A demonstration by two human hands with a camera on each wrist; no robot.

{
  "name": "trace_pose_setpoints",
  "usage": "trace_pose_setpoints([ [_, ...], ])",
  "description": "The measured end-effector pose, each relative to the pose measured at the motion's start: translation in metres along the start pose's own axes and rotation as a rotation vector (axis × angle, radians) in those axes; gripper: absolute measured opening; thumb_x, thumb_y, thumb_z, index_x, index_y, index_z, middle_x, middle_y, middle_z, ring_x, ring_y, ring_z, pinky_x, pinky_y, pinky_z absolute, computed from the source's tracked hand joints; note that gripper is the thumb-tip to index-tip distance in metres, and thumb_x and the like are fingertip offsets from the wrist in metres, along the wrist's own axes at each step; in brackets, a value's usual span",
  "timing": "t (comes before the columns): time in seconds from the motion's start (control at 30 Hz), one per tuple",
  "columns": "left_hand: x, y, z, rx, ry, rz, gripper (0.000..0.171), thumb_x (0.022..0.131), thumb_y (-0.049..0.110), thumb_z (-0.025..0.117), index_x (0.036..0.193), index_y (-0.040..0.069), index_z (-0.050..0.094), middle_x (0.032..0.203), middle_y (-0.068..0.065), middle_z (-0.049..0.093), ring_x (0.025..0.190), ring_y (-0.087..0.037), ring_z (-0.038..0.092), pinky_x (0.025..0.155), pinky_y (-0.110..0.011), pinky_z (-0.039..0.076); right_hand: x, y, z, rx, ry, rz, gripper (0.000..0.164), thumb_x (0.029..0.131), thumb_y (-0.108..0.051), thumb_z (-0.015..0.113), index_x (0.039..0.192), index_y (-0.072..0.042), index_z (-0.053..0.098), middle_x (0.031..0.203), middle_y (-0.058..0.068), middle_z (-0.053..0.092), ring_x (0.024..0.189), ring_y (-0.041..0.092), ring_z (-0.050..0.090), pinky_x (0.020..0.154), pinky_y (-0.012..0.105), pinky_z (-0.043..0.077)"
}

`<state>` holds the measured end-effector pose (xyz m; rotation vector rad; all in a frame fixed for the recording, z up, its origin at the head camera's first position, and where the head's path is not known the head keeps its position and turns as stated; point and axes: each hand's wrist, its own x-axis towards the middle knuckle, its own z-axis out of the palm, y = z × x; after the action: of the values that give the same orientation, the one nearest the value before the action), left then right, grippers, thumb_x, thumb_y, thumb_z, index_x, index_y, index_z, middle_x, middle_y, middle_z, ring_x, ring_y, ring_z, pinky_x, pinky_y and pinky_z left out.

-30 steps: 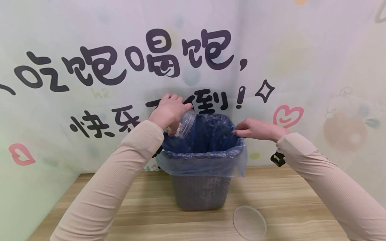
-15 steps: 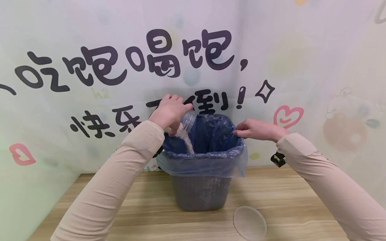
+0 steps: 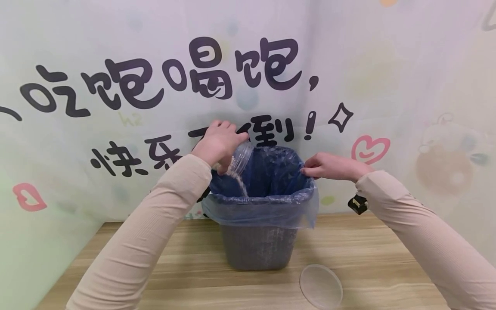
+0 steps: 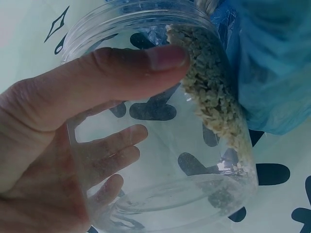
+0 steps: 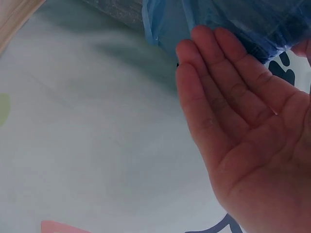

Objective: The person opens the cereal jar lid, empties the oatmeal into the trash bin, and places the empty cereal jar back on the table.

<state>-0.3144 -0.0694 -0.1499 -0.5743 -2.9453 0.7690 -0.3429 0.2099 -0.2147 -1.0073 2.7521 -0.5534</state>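
My left hand (image 3: 218, 144) grips a clear plastic jar (image 4: 160, 141), tipped over the left side of a grey trash can (image 3: 258, 247). Pale oat-like flakes (image 4: 214, 92) lie along the jar's lower wall, and a thin stream of them (image 3: 242, 185) falls from its mouth into the can. A blue trash bag (image 3: 259, 211) lines the can and folds down over its rim. At the right rim, my right hand (image 3: 329, 165) pinches the bagged edge, its fingers (image 5: 233, 82) against the outside of the bag and the thumb mostly hidden.
A round translucent lid (image 3: 320, 286) lies on the wooden table (image 3: 186, 267), to the front right of the can. Close behind the can hangs a pale cloth backdrop (image 3: 407, 99) with black lettering and pink hearts.
Flakes have begun pouring out of the jar; the stream was thicker half a second ago and is thinner now. Both hands have stayed nearly in place.
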Motion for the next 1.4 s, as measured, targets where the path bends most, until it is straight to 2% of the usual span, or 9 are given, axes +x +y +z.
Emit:
trace_pose_setpoints([
  [0.17, 0.000, -0.001, 0.000, 0.000, 0.007, 0.007, 0.101, 0.063, 0.027, 0.090, 0.147, 0.019, 0.035, 0.137, -0.016, 0.041, 0.123, -0.034, 0.036, 0.103, -0.047, 0.027, 0.002, -0.003, -0.001, 0.050, -0.019, 0.043, 0.025, 0.098, -0.020, 0.053, 0.090, -0.001, 0.067, 0.080, 0.001, 0.063, 0.082, 0.018, 0.064, 0.082, 0.041, 0.052],
  [0.33, 0.000, -0.003, 0.001, -0.020, 0.016, 0.012, 0.105, 0.061, 0.026, 0.090, 0.149, 0.020, 0.033, 0.137, -0.016, 0.041, 0.123, -0.033, 0.036, 0.103, -0.046, 0.027, 0.005, -0.005, -0.002, 0.103, -0.053, 0.053, 0.025, 0.097, -0.017, 0.052, 0.080, -0.002, 0.061, 0.075, 0.001, 0.058, 0.079, 0.017, 0.063, 0.081, 0.040, 0.053],
  [0.63, -0.001, -0.003, 0.001, -0.020, 0.015, 0.020, 0.107, 0.062, 0.028, 0.090, 0.150, 0.019, 0.031, 0.137, -0.017, 0.041, 0.124, -0.035, 0.035, 0.103, -0.047, 0.028, 0.007, -0.004, -0.002, 0.109, -0.074, 0.062, 0.023, 0.097, -0.015, 0.052, 0.082, -0.002, 0.062, 0.076, 0.002, 0.059, 0.077, 0.017, 0.062, 0.079, 0.037, 0.053],
  [0.8, -0.002, -0.003, 0.000, -0.021, 0.016, 0.018, 0.106, 0.062, 0.028, 0.090, 0.150, 0.019, 0.031, 0.137, -0.017, 0.041, 0.124, -0.034, 0.036, 0.102, -0.047, 0.028, 0.008, -0.005, -0.004, 0.066, -0.076, 0.035, 0.025, 0.096, -0.015, 0.052, 0.074, -0.005, 0.058, 0.072, 0.001, 0.057, 0.072, 0.016, 0.060, 0.074, 0.034, 0.052],
  [1.03, -0.001, -0.003, 0.001, -0.029, 0.019, 0.018, 0.104, 0.062, 0.027, 0.090, 0.149, 0.019, 0.033, 0.137, -0.016, 0.041, 0.123, -0.034, 0.036, 0.102, -0.047, 0.028, 0.008, -0.009, -0.009, -0.051, -0.089, -0.009, 0.031, 0.095, -0.016, 0.055, 0.065, -0.007, 0.052, 0.064, -0.001, 0.054, 0.060, 0.012, 0.047, 0.060, 0.029, 0.038],
  [1.23, 0.000, -0.004, 0.002, -0.034, 0.025, 0.016, 0.104, 0.061, 0.026, 0.091, 0.148, 0.020, 0.034, 0.136, -0.016, 0.042, 0.122, -0.034, 0.036, 0.101, -0.046, 0.028, 0.009, -0.011, -0.011, -0.088, -0.099, -0.002, 0.032, 0.095, -0.018, 0.054, 0.065, -0.009, 0.052, 0.066, -0.003, 0.055, 0.061, 0.011, 0.049, 0.058, 0.029, 0.036],
  [1.4, -0.001, -0.004, 0.002, -0.039, 0.026, 0.016, 0.105, 0.061, 0.027, 0.091, 0.149, 0.020, 0.033, 0.136, -0.016, 0.042, 0.123, -0.034, 0.036, 0.102, -0.046, 0.027, 0.008, -0.013, -0.012, -0.102, -0.095, -0.010, 0.032, 0.095, -0.020, 0.055, 0.065, -0.011, 0.050, 0.065, -0.004, 0.052, 0.059, 0.010, 0.044, 0.058, 0.028, 0.034],
])
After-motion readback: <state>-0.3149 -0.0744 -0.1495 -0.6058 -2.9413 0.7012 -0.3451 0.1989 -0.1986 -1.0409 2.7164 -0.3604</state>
